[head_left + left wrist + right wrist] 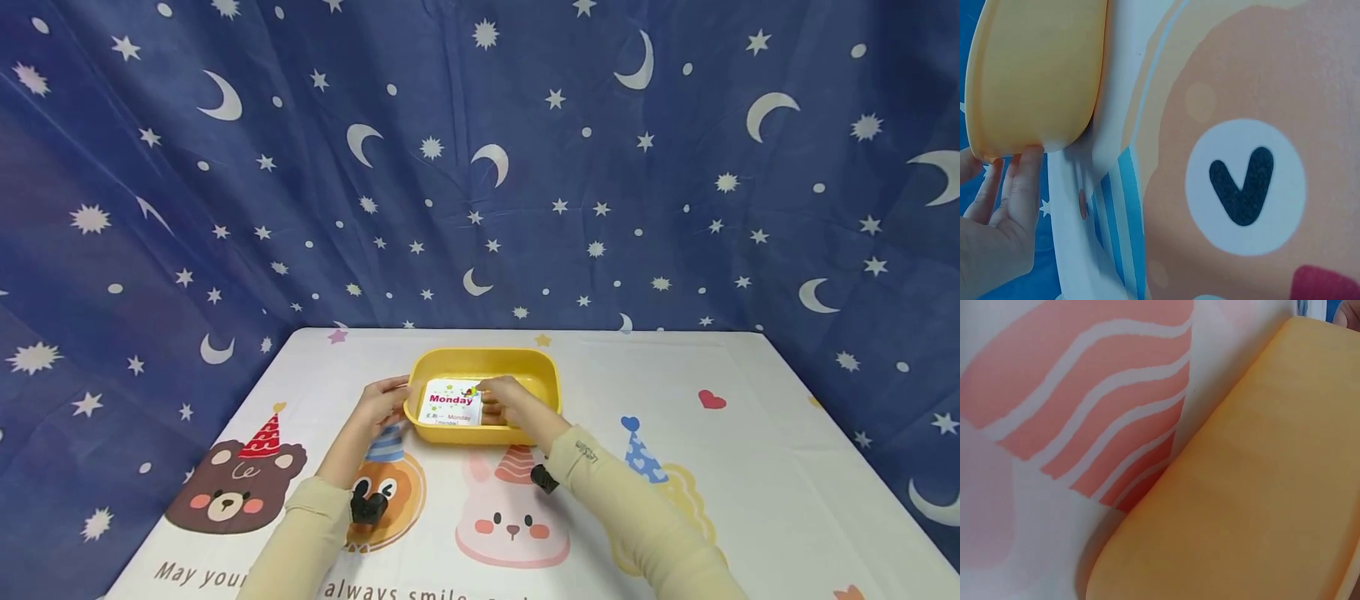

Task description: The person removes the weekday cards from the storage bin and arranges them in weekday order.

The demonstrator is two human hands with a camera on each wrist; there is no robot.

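Note:
A yellow plastic tray (540, 367) with rounded corners sits on the table. My left hand (380, 406) grips its left end, thumb at the rim and fingers against the outer wall. In the left wrist view this hand (1004, 219) shows below the tray's end (1041, 75). Inside the tray, a white card (450, 408) printed "Monday" faces up. My right hand (510, 400) reaches over the front rim and holds the card by its right edge. The right wrist view shows mostly the tray's outer side (1241, 475); the right hand's fingers are hidden there.
The table's white cloth (637, 375) carries printed animals in party hats and lettering. Behind it hangs a blue curtain (480, 167) with moons and stars. Black wrist devices (368, 507) sit by both sleeves.

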